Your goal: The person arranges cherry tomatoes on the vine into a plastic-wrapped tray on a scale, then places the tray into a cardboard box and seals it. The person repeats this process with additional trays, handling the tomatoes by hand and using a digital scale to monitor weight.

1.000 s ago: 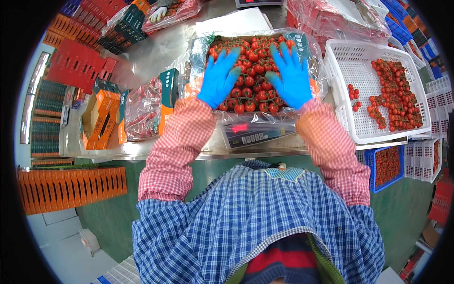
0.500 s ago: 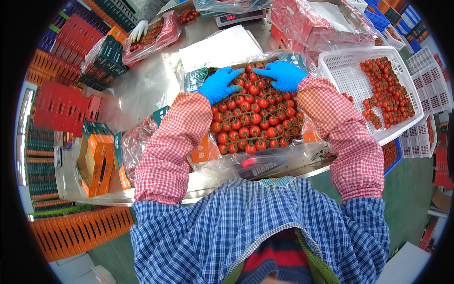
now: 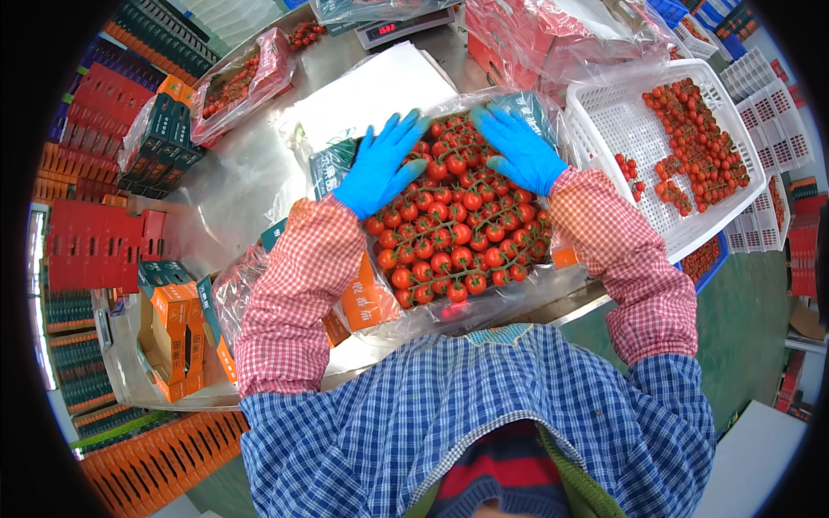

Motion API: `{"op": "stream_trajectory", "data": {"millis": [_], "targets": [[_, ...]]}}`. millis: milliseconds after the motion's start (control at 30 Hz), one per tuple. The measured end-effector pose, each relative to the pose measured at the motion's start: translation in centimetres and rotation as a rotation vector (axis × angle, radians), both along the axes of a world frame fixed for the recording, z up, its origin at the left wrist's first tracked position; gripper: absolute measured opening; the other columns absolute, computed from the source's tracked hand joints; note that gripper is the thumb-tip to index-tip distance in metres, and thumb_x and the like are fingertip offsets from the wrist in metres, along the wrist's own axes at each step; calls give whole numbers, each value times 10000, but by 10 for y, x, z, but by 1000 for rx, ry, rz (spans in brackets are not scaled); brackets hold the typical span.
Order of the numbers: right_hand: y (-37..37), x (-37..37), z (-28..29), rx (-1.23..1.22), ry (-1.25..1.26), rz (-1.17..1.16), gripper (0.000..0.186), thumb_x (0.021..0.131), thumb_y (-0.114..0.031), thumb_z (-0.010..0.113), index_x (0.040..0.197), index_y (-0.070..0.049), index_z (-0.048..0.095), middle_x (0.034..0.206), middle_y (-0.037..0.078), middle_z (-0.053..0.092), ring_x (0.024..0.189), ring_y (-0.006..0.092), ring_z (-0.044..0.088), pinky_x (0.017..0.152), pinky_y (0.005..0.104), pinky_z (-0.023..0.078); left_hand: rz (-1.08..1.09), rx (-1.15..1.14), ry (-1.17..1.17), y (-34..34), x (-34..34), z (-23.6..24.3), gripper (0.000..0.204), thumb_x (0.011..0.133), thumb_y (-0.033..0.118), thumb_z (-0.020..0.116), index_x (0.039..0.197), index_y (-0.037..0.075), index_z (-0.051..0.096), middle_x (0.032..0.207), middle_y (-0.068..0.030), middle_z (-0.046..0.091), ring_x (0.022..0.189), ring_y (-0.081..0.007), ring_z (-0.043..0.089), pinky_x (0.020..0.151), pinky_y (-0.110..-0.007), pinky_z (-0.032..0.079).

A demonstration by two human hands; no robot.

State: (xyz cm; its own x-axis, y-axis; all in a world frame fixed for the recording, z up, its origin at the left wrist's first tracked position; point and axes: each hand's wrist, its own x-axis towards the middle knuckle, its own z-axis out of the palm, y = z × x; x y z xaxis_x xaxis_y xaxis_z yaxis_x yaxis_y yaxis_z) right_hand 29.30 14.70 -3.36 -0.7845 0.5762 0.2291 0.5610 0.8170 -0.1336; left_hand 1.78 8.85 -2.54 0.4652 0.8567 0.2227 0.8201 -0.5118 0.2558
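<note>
Rows of cherry tomatoes on the vine (image 3: 458,233) fill an open cardboard box (image 3: 370,298) in front of me, with clear plastic film around its sides. My left hand (image 3: 381,164), in a blue glove, lies over the box's far left part with fingers stretched and thumb against the tomatoes. On the far right part of the box, my right hand (image 3: 521,148), gloved the same, rests with fingers spread. Neither hand holds anything.
A white plastic crate (image 3: 596,99) with more tomato vines stands at the right. White paper sheets (image 3: 380,95) lie behind the box, near a digital scale (image 3: 406,28). An empty orange carton (image 3: 177,332) and a film-wrapped tomato box (image 3: 242,86) are on the left.
My hands have moved apart toward the box's sides, and their fingers have spread flat. The far person's gloved hand at the upper left has gone out of view.
</note>
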Motion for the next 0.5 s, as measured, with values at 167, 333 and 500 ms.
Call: {"op": "stream_trajectory", "data": {"millis": [167,333,500], "targets": [[-10,8,-3,-100,222,-93,838,824,-438,536,1408,12,136,1431,252,201,1297,400,258,1064,453,251,-254,-83,182,19,46,-3,603,899,437,436,1429,271,203,1486,-109,164,1350,-348,191,1070,-565,151],[-4,-7,-6,-45,-9,-120,840,813,-439,560,1401,12,165,1408,273,230,1290,412,264,1075,453,225,-128,-1,385,25,59,-23,629,875,396,498,1419,315,193,1472,-105,203,1318,-336,273,1045,-578,202],[0,-2,-8,60,-117,-247,821,843,-585,401,1419,-44,181,1465,165,203,1371,328,126,1103,514,34,-241,-29,156,18,50,-1,598,907,316,466,1432,272,181,1482,-129,158,1354,-363,167,1053,-618,122]]}}
